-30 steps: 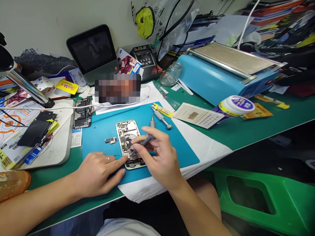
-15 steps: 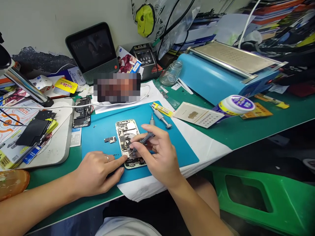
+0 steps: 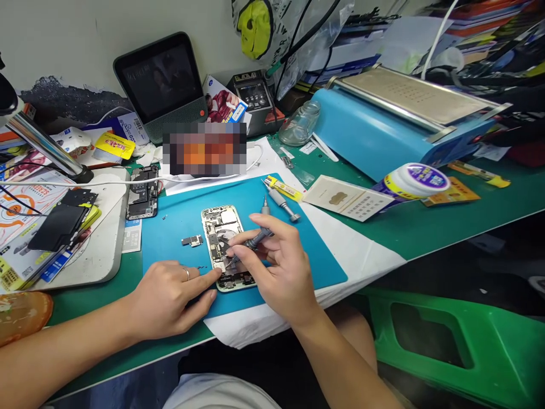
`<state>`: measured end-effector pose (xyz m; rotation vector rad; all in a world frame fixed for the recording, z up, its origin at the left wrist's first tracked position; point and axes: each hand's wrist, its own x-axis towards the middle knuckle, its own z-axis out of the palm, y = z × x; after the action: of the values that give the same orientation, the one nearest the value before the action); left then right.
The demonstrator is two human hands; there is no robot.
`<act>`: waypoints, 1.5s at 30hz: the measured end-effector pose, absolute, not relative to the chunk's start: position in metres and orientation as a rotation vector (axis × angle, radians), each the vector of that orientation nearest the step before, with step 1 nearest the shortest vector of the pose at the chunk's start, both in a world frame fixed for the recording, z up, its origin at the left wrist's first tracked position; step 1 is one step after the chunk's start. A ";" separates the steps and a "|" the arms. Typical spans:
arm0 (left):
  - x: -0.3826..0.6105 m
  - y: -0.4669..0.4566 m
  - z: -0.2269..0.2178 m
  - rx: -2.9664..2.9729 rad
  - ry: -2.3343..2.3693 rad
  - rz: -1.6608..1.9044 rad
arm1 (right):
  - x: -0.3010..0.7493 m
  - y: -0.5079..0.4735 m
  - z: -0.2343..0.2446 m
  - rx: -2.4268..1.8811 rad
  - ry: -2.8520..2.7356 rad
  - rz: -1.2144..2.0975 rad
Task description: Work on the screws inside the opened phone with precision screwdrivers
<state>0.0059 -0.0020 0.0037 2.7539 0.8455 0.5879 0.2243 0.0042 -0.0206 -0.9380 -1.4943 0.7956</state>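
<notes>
An opened smartphone [image 3: 221, 224] lies on a blue mat [image 3: 170, 289], its inner parts exposed. My left hand [image 3: 172, 295] rests at its lower left, index finger stretched out and touching the phone's edge; that hand holds nothing. A grey screwdriver [image 3: 259, 237] is pinched in my right hand [image 3: 283, 261], tilted over the phone's lower half with its tip down near the parts. Left of the phone sit a small phone part [image 3: 191, 241] and several tiny dark pieces [image 3: 201, 267]. Two more screwdrivers [image 3: 283, 204] lie beyond my right hand.
Another opened phone [image 3: 142, 193] lies at the left by a white stand base [image 3: 108, 244]. A white cable [image 3: 106, 183] crosses behind the mat. On the right are a card [image 3: 340, 199], a white tub [image 3: 415, 182] and a blue machine [image 3: 366, 133]. A green stool [image 3: 447, 341] stands below.
The whole view has shifted slightly. Both hands keep their places at the phone, and the screwdriver stays in my right hand at almost the same tilt.
</notes>
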 end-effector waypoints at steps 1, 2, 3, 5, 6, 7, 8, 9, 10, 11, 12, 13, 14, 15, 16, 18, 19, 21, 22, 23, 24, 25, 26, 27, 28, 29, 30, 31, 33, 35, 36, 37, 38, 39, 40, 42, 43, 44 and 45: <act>0.006 -0.002 0.004 2.753 0.845 0.586 | 0.224 0.004 -0.021 -0.937 -1.495 0.792; 0.005 -0.002 0.004 2.754 0.845 0.585 | 0.224 0.004 -0.021 -0.935 -1.496 0.786; 0.005 -0.003 0.004 2.757 0.847 0.585 | 0.224 0.004 -0.021 -0.933 -1.498 0.780; 0.005 -0.003 0.004 2.764 0.853 0.578 | 0.225 0.004 -0.021 -0.926 -1.500 0.765; 0.005 -0.003 0.004 2.766 0.854 0.574 | 0.225 0.004 -0.021 -0.923 -1.501 0.758; 0.006 -0.004 0.004 2.766 0.855 0.572 | 0.225 0.004 -0.021 -0.923 -1.501 0.752; 0.006 -0.003 0.004 2.763 0.853 0.574 | 0.225 0.004 -0.021 -0.923 -1.501 0.747; 0.006 -0.003 0.004 2.760 0.851 0.579 | 0.225 0.004 -0.021 -0.926 -1.500 0.744; 0.006 -0.003 0.004 2.757 0.848 0.585 | 0.225 0.004 -0.021 -0.929 -1.500 0.742; 0.006 -0.003 0.004 2.755 0.844 0.591 | 0.225 0.004 -0.021 -0.931 -1.502 0.741; 0.006 -0.003 0.004 2.753 0.841 0.593 | 0.225 0.004 -0.021 -0.931 -1.503 0.739; 0.006 -0.003 0.004 2.753 0.839 0.594 | 0.224 0.004 -0.021 -0.931 -1.504 0.737; 0.006 -0.002 0.004 2.753 0.835 0.591 | 0.224 0.004 -0.021 -0.931 -1.506 0.735; 0.006 -0.002 0.004 2.752 0.833 0.588 | 0.225 0.004 -0.021 -0.930 -1.508 0.732; 0.006 -0.002 0.004 2.751 0.829 0.583 | 0.225 0.004 -0.021 -0.930 -1.512 0.727; 0.006 -0.002 0.004 2.751 0.827 0.577 | 0.225 0.004 -0.021 -0.922 -1.517 0.715; 0.006 -0.002 0.004 2.752 0.828 0.574 | 0.225 0.003 -0.021 -0.914 -1.518 0.710; 0.006 -0.002 0.004 2.755 0.833 0.578 | 0.225 0.003 -0.022 -0.894 -1.515 0.703; 0.006 -0.002 0.004 2.757 0.834 0.577 | 0.225 0.003 -0.023 -0.889 -1.513 0.702; 0.006 -0.002 0.004 2.759 0.832 0.580 | 0.225 0.003 -0.023 -0.889 -1.507 0.698; 0.005 -0.002 0.004 2.760 0.830 0.580 | 0.225 0.002 -0.024 -0.891 -1.499 0.689; 0.005 -0.003 0.004 2.761 0.828 0.583 | 0.225 0.002 -0.024 -0.895 -1.488 0.677; 0.005 -0.003 0.003 2.759 0.826 0.585 | 0.225 0.002 -0.025 -0.898 -1.476 0.666; 0.005 -0.003 0.003 2.758 0.824 0.586 | 0.225 0.001 -0.025 -0.898 -1.464 0.654; 0.005 -0.003 0.003 2.759 0.823 0.591 | 0.224 0.001 -0.026 -0.897 -1.456 0.645; 0.004 -0.003 0.003 2.760 0.823 0.596 | 0.224 0.001 -0.026 -0.897 -1.452 0.639; 0.004 -0.003 0.003 2.763 0.824 0.597 | 0.224 0.001 -0.026 -0.902 -1.455 0.631; 0.004 -0.003 0.003 2.765 0.823 0.599 | 0.224 0.001 -0.026 -0.907 -1.461 0.617; 0.004 -0.003 0.003 2.767 0.820 0.598 | 0.225 0.002 -0.027 -0.910 -1.484 0.580; 0.005 -0.003 0.002 2.764 0.817 0.595 | 0.225 0.003 -0.028 -0.891 -1.507 0.536; 0.005 -0.003 0.002 2.763 0.816 0.595 | 0.225 0.004 -0.028 -0.877 -1.517 0.515; 0.005 -0.003 0.002 2.763 0.816 0.599 | 0.225 0.004 -0.028 -0.861 -1.524 0.496; 0.005 -0.004 0.002 2.763 0.819 0.599 | 0.226 0.005 -0.028 -0.848 -1.529 0.479; 0.004 -0.004 0.002 2.764 0.820 0.598 | 0.226 0.005 -0.027 -0.839 -1.537 0.466; 0.004 -0.004 0.002 2.766 0.823 0.597 | 0.226 0.005 -0.027 -0.834 -1.547 0.460; 0.004 -0.005 0.002 2.768 0.826 0.588 | 0.225 0.005 -0.026 -0.833 -1.576 0.464; 0.004 -0.005 0.002 2.767 0.825 0.585 | 0.225 0.005 -0.025 -0.834 -1.587 0.466; 0.004 -0.005 0.003 2.764 0.825 0.584 | 0.225 0.005 -0.025 -0.833 -1.592 0.467; 0.004 -0.005 0.003 2.761 0.825 0.584 | 0.225 0.005 -0.026 -0.830 -1.592 0.469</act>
<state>0.0037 -0.0046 0.0028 2.7609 0.8252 0.5837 0.2248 0.0051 -0.0256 -0.8296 -1.5917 0.4688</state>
